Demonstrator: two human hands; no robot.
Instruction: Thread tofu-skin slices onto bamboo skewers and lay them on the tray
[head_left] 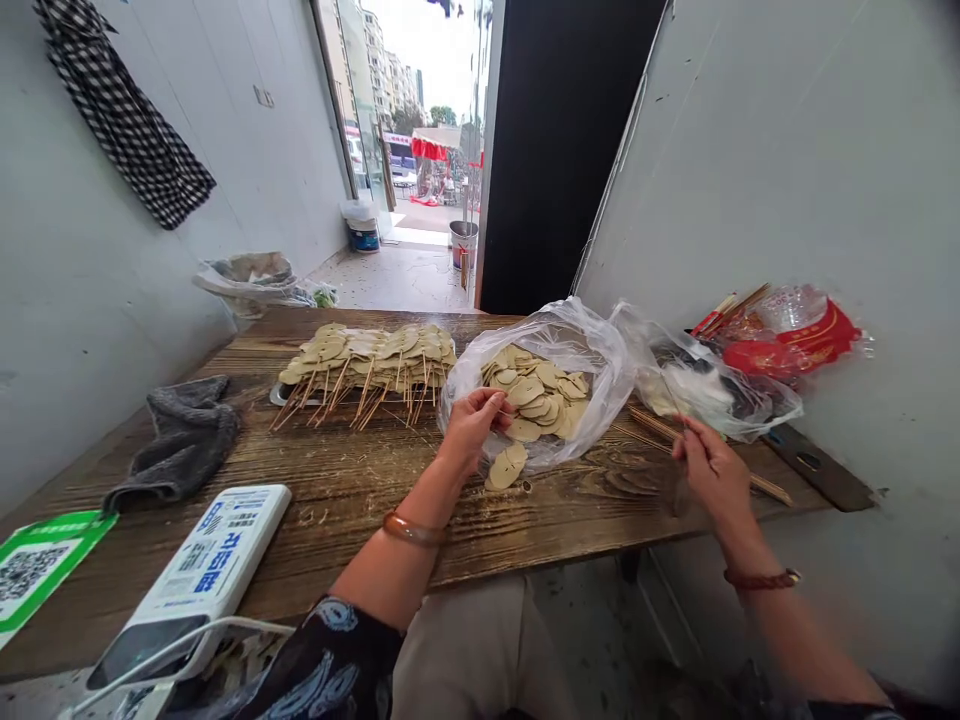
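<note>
Pale, flat oval slices [540,395] fill an open clear plastic bag [611,375] on the wooden table. My left hand [476,420] is at the bag's near left rim, thumb and fingers pinched together; what lies between them is hidden. Just below it, a few overlapping slices [506,467] rest on the table in front of the bag. My right hand [709,465] is raised over the table's right side, its fingers closed on what looks like a thin skewer, slightly blurred. Loose wooden skewers [769,488] lie on the table behind that hand.
A metal tray [279,393] left of the bag carries stacked skewered slices [367,355], sticks toward me. A grey cloth [176,440], a white boxy device [202,570] and a green QR card [45,570] lie left. Red plastic packaging [795,345] sits right, against the wall.
</note>
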